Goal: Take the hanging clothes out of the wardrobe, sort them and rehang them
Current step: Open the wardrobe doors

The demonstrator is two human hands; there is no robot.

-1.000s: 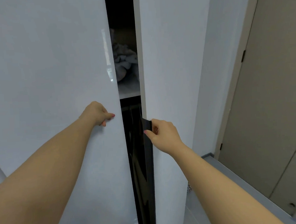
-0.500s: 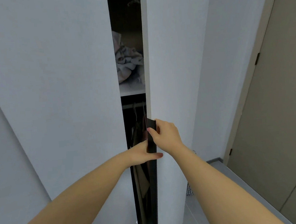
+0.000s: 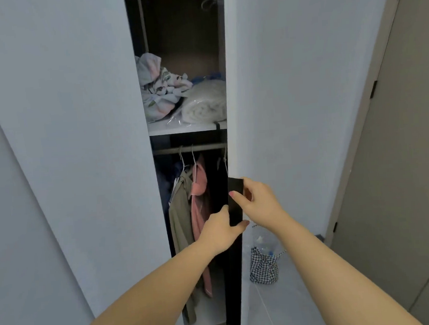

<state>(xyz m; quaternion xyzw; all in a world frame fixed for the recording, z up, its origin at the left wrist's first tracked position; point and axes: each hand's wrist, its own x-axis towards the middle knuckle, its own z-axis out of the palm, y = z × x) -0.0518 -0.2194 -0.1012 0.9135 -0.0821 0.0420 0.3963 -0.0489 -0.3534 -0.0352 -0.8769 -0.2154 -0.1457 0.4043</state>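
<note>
While both wardrobe doors stand only partly open, you are at the very start of this job: nothing has come off the rail yet. Your right hand [image 3: 258, 202] is closed on the dark handle strip [image 3: 236, 201] at the edge of the right door [image 3: 293, 106], thumb on the front face and fingers curled behind it, and your left hand [image 3: 222, 231] grips the same strip just below, thumb showing across its lower end (what the left fingers do behind the edge is hidden, so how firm that hold is cannot be told). The left door [image 3: 66, 122] is swung out and nobody touches it. Through the gap you can see the hanging clothes on the rail [image 3: 189, 148] under the shelf [image 3: 185, 127]: an olive garment [image 3: 180, 215] and a pink garment [image 3: 198, 206] side by side on light wire hangers, with something dark hanging to the right of them, partly behind the door edge. On the shelf above sit a crumpled floral bundle [image 3: 160, 90] and a rolled white blanket in plastic [image 3: 204, 102]; these are not hung and probably fall outside your task. A houndstooth bag [image 3: 264, 268] stands on the floor beside the right door. By my reading, everything remains to be done: finish opening the door, lift out each hanger, sort, and rehang.
</note>
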